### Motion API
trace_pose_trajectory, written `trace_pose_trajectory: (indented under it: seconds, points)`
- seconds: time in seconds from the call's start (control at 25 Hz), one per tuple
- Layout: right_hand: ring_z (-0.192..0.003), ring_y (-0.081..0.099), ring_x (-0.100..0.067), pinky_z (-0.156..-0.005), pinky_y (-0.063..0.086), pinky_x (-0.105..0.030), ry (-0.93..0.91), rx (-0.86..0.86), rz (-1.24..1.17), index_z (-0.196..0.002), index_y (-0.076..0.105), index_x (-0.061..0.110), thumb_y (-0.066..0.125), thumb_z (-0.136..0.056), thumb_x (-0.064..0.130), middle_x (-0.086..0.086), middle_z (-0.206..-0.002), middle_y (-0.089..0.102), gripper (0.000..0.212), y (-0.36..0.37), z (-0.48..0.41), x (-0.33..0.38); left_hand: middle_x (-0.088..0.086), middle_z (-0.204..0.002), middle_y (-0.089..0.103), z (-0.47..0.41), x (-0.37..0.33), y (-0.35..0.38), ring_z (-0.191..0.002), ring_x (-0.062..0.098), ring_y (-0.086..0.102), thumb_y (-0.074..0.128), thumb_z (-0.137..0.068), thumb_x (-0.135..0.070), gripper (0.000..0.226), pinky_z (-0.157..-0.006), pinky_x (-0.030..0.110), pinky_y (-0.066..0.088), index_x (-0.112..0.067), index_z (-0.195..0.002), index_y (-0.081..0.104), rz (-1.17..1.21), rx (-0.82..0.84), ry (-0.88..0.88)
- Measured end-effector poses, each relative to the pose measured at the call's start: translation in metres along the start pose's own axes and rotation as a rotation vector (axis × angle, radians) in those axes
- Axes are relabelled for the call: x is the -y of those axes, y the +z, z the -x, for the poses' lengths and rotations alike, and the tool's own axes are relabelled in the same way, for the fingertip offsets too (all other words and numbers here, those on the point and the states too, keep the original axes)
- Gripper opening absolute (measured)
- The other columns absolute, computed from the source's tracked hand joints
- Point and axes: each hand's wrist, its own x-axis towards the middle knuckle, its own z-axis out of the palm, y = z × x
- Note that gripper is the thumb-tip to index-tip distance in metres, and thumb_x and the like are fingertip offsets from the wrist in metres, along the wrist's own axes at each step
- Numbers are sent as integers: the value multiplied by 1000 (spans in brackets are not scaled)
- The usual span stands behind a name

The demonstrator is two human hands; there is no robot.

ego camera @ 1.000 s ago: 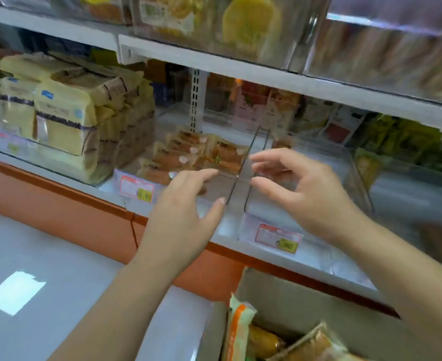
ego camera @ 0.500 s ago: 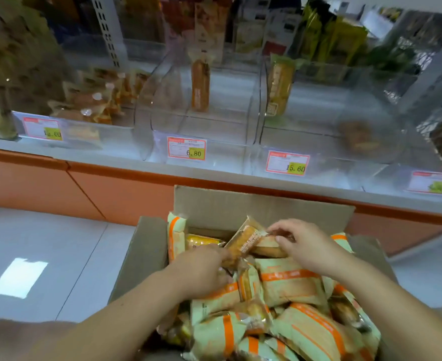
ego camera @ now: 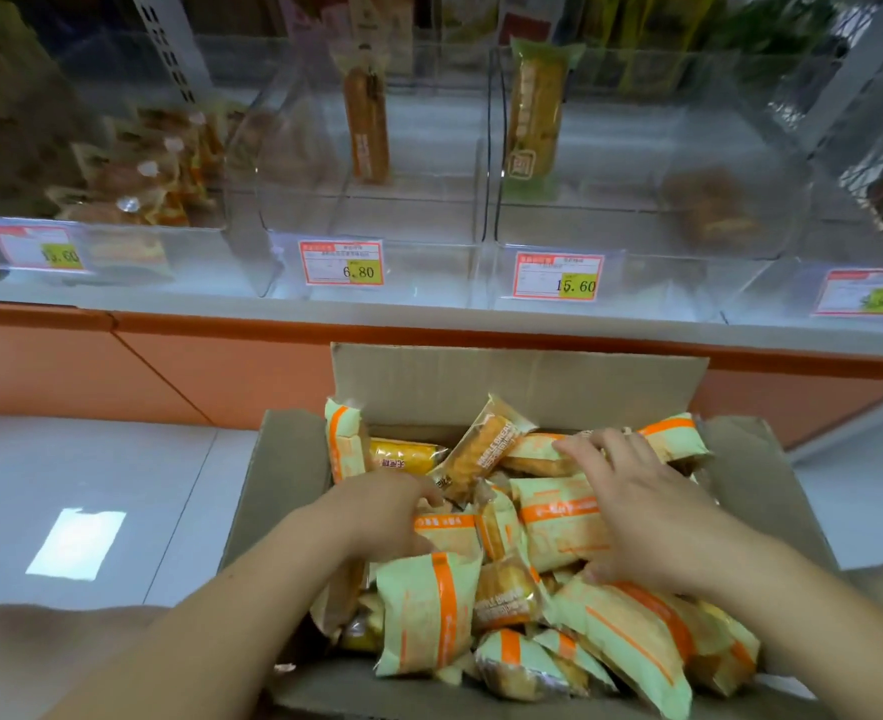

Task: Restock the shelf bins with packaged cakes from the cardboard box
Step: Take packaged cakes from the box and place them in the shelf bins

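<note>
Cakes (ego camera: 429, 610) fill box (ego camera: 507, 381); bins (ego camera: 652, 283) above box near bare; right hand (ego camera: 636, 517) flat on cakes; left hand (ego camera: 377, 517) grip unclear; restocking hardly begun.

A shop aisle: across the upper half of the frame, clear shelf bins (ego camera: 418, 220) carry red-bordered price tags (ego camera: 342, 263) reading 6.80 and 15.60, while a cardboard box (ego camera: 517, 376) of packaged cakes (ego camera: 429, 610) sits at lower centre.
</note>
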Motion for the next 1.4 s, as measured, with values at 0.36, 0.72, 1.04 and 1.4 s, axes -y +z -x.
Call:
trace_pose_trajectory:
  seconds: [0.36,0.72,1.04,1.4]
  points:
    - [-110,38,-8,-91,41,-28,6,-127,-346,-117,44,44,75,-63,44,16,-114,37,63,-14,-7,-18,-17,-131,51,21,-57,-11,-123,5,43,61,-87,-53,54,-101,24,40,-39,-136,45,139,-513,328]
    - [-83,66,-9,-75,52,-23,148,-7,-1169,-88,70,27,72,-79,38,1,-94,70,14,-23,-4,-12,-32,-145,36,11,-56,-15,-130,-15,32,81,-73,-45,84,-105,8,27,-53,-142,34,470,-340,427]
    - [-102,59,-12,-86,49,-30,93,467,-168,-126,51,34,55,-80,70,7,-123,60,58,-14,15,-17,-7,-103,73,33,-11,-28,-88,13,72,80,-72,-34,42,-72,25,57,-29,-110,63,1100,-298,111]
    - [-97,57,-4,-83,50,-22,38,511,-325,-124,42,40,72,-67,52,15,-118,54,65,-31,21,-18,6,-105,75,46,1,-37,-96,25,72,83,-71,-29,47,-81,36,56,-24,-116,68,1384,-336,82]
